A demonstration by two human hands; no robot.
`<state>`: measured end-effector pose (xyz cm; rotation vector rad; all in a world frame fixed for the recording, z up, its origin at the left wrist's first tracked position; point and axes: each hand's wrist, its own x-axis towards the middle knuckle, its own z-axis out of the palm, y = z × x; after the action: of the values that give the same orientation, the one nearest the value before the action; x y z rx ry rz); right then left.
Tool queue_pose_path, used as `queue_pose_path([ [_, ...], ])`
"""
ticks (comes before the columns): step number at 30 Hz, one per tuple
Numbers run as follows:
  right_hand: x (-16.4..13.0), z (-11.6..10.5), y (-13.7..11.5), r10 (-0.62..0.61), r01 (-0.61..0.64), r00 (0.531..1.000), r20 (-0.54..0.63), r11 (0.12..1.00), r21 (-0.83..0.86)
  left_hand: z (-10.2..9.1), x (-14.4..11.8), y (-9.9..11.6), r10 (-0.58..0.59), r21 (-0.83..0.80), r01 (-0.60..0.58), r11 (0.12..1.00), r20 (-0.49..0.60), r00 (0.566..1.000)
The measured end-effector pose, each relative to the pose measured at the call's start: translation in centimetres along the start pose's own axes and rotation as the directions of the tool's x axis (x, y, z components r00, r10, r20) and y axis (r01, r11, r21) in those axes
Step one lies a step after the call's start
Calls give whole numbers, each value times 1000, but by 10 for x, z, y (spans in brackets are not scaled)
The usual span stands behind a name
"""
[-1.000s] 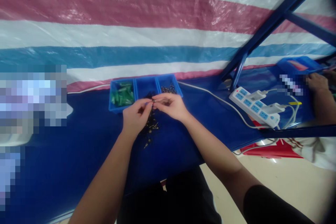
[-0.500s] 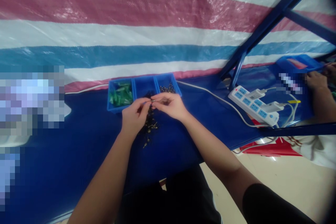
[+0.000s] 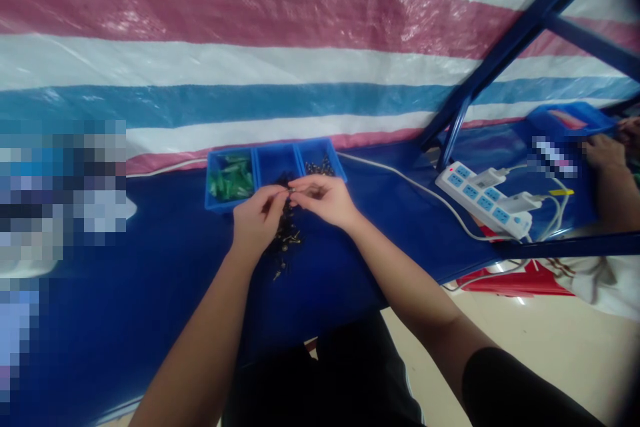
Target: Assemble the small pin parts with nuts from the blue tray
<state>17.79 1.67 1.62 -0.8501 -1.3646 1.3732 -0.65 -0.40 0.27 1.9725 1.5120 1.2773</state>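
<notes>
My left hand (image 3: 257, 217) and my right hand (image 3: 323, 200) meet fingertip to fingertip over the blue table (image 3: 165, 280). Both are pinched around one small metallic piece (image 3: 291, 191), too small to make out in full. Under and in front of the fingers lies a loose pile of small dark and brass-coloured metal parts (image 3: 287, 240), partly hidden by my left hand. Just behind my hands stands a blue tray (image 3: 231, 205) with three compartments. Green pieces (image 3: 231, 177) fill its left one, and small metal parts (image 3: 320, 165) lie in the right one.
A white power strip (image 3: 483, 200) with plugs and cables lies to the right, by a blue metal frame (image 3: 500, 47). Beyond it are another person's hand (image 3: 605, 153) and a blue bin (image 3: 570, 119). A striped tarp (image 3: 300, 67) hangs behind.
My hands stay together in nearly the same place, with only slight finger movement around the small piece. The pile and tray look unchanged.
</notes>
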Motion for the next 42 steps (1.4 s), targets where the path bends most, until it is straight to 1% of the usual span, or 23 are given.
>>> queue_pose_path([
  [4,1,-1,0,-5,5,1000,0,1000,-10,1,0,1,-37,-9,37,999,-14,999],
  [8,1,-1,-2,-5,5,1000,10,1000,-17,2,0,0,-7,15,8,1000,-42,999],
  [13,0,0,-2,-23,23,1000,10,1000,-4,1,0,-1,16,16,-16,1000,-17,1000],
  [20,0,1,-1,-17,17,1000,10,1000,-14,2,0,-2,46,27,-45,999,-11,999],
  [26,0,0,-1,-35,35,999,19,999,2,2,0,-4,98,31,-98,995,-14,995],
  [30,0,0,1,-52,52,999,16,998,17,1,1,-3,111,29,-111,993,-9,994],
  [34,1,1,2,-46,46,999,21,999,17,1,0,-4,103,15,-103,995,-11,995],
  [38,1,0,1,-44,44,999,15,999,23,3,-1,-5,63,8,-63,998,-20,998],
  [42,1,-1,0,-38,37,999,10,999,30,3,-1,-4,80,32,-79,996,-50,996],
])
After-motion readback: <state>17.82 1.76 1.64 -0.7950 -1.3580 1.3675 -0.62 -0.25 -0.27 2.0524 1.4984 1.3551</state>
